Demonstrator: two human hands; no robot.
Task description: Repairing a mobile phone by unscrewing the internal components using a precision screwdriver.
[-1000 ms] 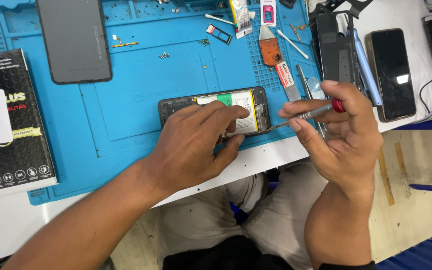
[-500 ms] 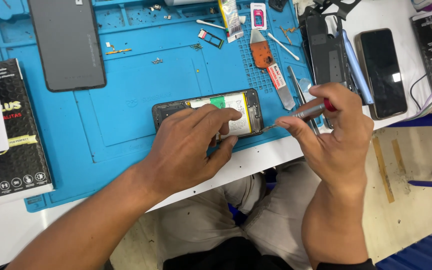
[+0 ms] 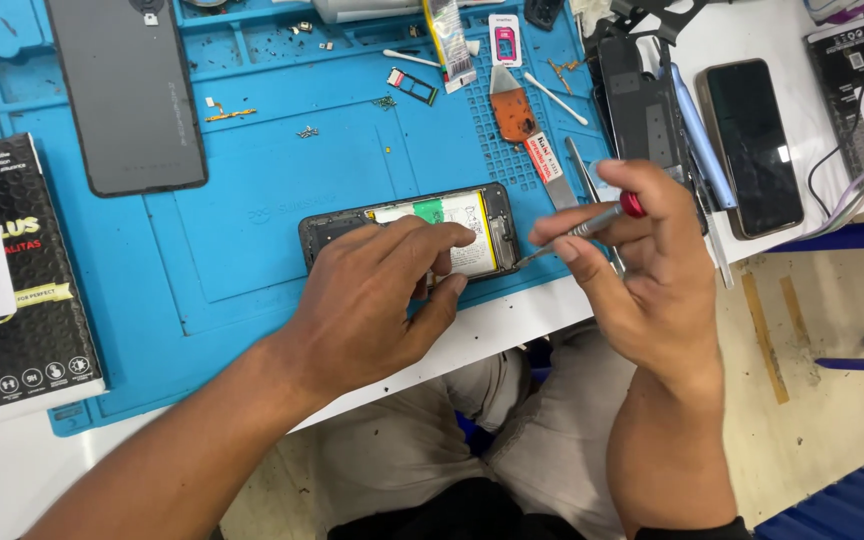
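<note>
An opened phone point(image 3: 492, 215) with its back off lies on the blue work mat point(image 3: 252, 200), showing a white battery with a green patch. My left hand point(image 3: 372, 290) lies flat over it, fingers pressing the battery and frame. My right hand point(image 3: 642, 270) grips a slim screwdriver point(image 3: 582, 225) with a metal shaft and red end; its tip touches the phone's right end.
A grey back cover point(image 3: 122, 90) lies at the mat's top left, a black box point(image 3: 12, 280) at the left. Small screws, a SIM tray point(image 3: 412, 85), an orange pry tool point(image 3: 512, 105) and tweezers point(image 3: 582, 170) lie behind. Two dark phones point(image 3: 752, 145) rest at the right.
The screwdriver tip has come down onto the phone's right end. My left hand has stayed on the phone. The camera has shifted slightly.
</note>
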